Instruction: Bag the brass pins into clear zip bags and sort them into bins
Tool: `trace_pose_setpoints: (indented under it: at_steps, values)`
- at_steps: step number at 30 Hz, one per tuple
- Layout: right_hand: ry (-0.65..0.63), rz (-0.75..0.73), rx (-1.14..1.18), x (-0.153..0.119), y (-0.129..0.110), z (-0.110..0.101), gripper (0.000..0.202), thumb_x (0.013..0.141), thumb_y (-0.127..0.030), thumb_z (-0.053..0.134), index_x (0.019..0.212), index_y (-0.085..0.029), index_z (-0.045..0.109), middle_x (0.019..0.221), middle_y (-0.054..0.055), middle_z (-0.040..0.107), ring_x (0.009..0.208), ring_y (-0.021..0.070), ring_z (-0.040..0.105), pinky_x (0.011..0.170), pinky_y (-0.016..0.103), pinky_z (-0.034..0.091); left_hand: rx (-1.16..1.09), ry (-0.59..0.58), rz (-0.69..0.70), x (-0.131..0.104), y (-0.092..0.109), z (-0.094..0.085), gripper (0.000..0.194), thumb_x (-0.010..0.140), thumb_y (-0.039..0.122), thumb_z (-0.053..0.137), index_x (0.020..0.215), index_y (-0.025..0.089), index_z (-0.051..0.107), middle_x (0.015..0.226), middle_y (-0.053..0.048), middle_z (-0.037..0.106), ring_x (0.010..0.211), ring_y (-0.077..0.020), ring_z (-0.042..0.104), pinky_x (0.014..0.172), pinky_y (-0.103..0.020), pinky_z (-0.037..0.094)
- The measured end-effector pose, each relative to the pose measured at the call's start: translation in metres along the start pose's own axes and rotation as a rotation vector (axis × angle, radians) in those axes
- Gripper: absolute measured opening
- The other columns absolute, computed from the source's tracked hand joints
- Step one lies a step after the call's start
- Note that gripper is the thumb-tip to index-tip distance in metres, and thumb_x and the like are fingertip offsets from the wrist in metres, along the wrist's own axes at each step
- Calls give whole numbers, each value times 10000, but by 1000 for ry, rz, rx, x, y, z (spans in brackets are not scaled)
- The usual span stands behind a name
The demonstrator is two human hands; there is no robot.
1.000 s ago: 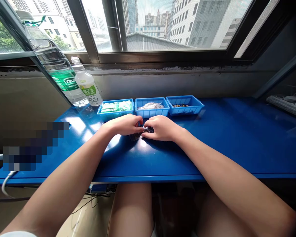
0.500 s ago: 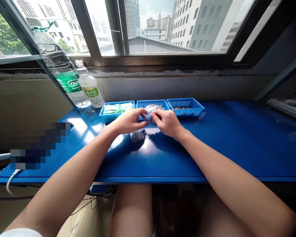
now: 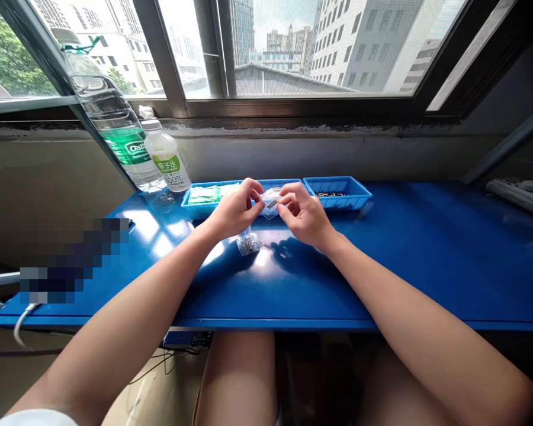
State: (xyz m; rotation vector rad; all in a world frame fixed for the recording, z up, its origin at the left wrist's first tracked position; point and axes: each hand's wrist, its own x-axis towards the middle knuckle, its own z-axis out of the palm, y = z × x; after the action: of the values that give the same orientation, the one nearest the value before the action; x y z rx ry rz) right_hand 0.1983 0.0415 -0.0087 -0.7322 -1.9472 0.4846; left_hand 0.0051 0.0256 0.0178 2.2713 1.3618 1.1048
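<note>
A small clear plastic bag [image 3: 272, 211] is held up between my two hands, with a few short, thin metal-coloured pieces [image 3: 272, 203] showing in it. My left hand [image 3: 238, 208] has its thumb and fingertips closed on the left edge of the bag. At the other side, my right hand [image 3: 305, 214] pinches it between thumb and curled fingers. Below them on the blue table [image 3: 275, 296] lies another small clear packet [image 3: 249, 244] with small dark parts inside. Behind the hands, the middle blue bin [image 3: 288, 183] is partly hidden.
The left blue bin [image 3: 187, 210] holds green-and-white packets; the right blue bin [image 3: 359, 198] has small dark pieces. A large water bottle [image 3: 131, 148] and a white bottle [image 3: 166, 157] stand at the back left. A power strip [image 3: 526, 195] sits far right.
My left hand has closed in on the bag's left edge. The bag now shows spread between both hands, with its contents visible. The view has shifted slightly.
</note>
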Motion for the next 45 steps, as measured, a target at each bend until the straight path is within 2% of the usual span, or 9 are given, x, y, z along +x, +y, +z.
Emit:
trace_pose_setpoints:
  at_steps: [5,9,13,17,21,28,35,41,45]
  values:
    - [-38,-135,-103,1,-7,-3,85,793,-149,584,818,-188,654,836,29,714,570,109,553,582,260,478,86,27,24,1,-1,-1,121,794,262,584,779,189,488,643,45,524,552,-91,454,536,-229,348]
    - [21,-121,-124,1,-9,-4,144,812,-178,584,899,-190,699,936,43,747,579,118,581,613,282,513,116,65,13,2,-1,-2,100,802,265,582,861,187,564,621,47,507,553,-105,472,552,-243,361]
    - [76,-100,-174,2,-4,-4,257,813,-196,571,1031,-176,705,1018,62,743,678,159,638,703,322,549,144,132,66,2,-3,-3,131,791,249,585,902,180,582,826,4,583,595,-100,511,607,-260,419]
    - [103,-62,-282,4,2,-5,430,791,-214,566,1206,-139,650,1163,106,703,918,243,653,848,398,539,188,146,97,2,-4,-4,130,794,240,574,912,185,578,944,-13,596,610,-97,527,667,-278,457]
    - [83,3,-382,5,5,-6,584,774,-259,576,1342,-124,550,1283,130,639,1148,304,556,987,457,457,225,134,92,2,-3,-4,139,802,243,567,927,184,586,960,-19,593,620,-104,535,676,-279,464]
    - [-181,146,-612,2,6,-6,564,836,-352,538,1357,-135,539,1311,145,621,1218,374,445,938,522,349,268,43,101,1,-6,-5,139,805,248,557,905,179,624,892,-20,628,641,-118,548,684,-269,454]
    - [-260,179,-723,1,6,-7,533,852,-399,528,1316,-140,568,1399,169,537,1255,400,400,943,541,329,276,-118,155,0,-8,-5,111,792,221,576,834,178,669,759,-17,683,653,-137,588,653,-245,441]
    - [-258,177,-753,1,4,-6,522,846,-390,550,1290,-119,584,1439,192,484,1273,405,374,948,540,354,318,-247,108,1,-2,-11,167,809,314,587,847,181,681,693,-14,671,605,-130,567,602,-232,394]
    - [-253,174,-763,1,3,-6,519,843,-400,563,1283,-125,587,1443,202,466,1273,412,358,955,550,353,348,-411,48,2,7,-19,268,827,440,577,797,189,664,599,0,630,539,-126,526,544,-234,347]
